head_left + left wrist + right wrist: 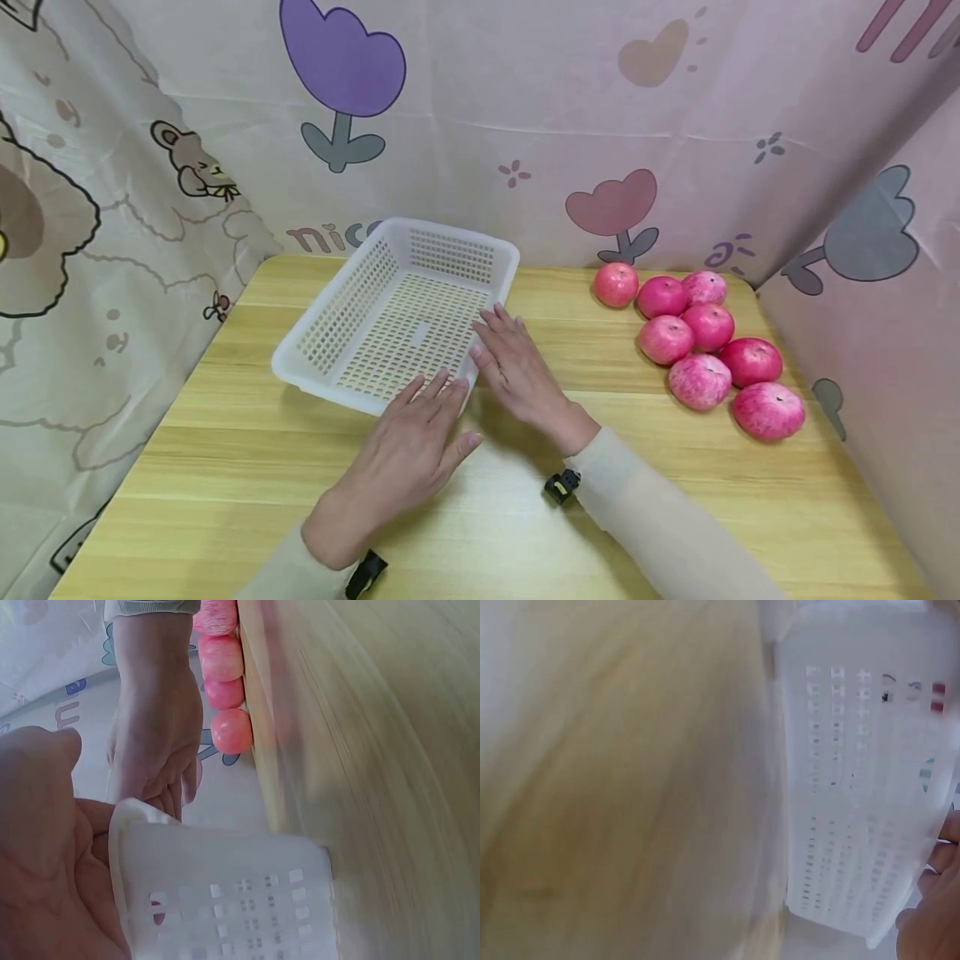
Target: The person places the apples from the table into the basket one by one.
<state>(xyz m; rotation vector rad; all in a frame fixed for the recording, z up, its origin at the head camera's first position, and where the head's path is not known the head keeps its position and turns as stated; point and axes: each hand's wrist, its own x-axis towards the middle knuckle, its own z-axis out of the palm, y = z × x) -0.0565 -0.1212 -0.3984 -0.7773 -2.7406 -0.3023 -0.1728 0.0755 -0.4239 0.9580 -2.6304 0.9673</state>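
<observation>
A white plastic basket (375, 292) with a grid of holes stands at an angle on the table, holding nothing. My left hand (405, 454) lies at its near rim, fingers extended over the edge and thumb spread to the right. Along the right rim, my right hand (525, 375) touches the edge with straight fingertips. The left wrist view has the basket's perforated side wall (225, 892) beside the left fingers. In the right wrist view, the fingers of the right hand (934, 907) are right at the rim.
Several pink-red apples (708, 327) sit in a loose group at the right side of the wooden table (247, 467). A printed cloth (480, 125) hangs behind the table and on both sides. Each wrist wears a small black device (562, 485).
</observation>
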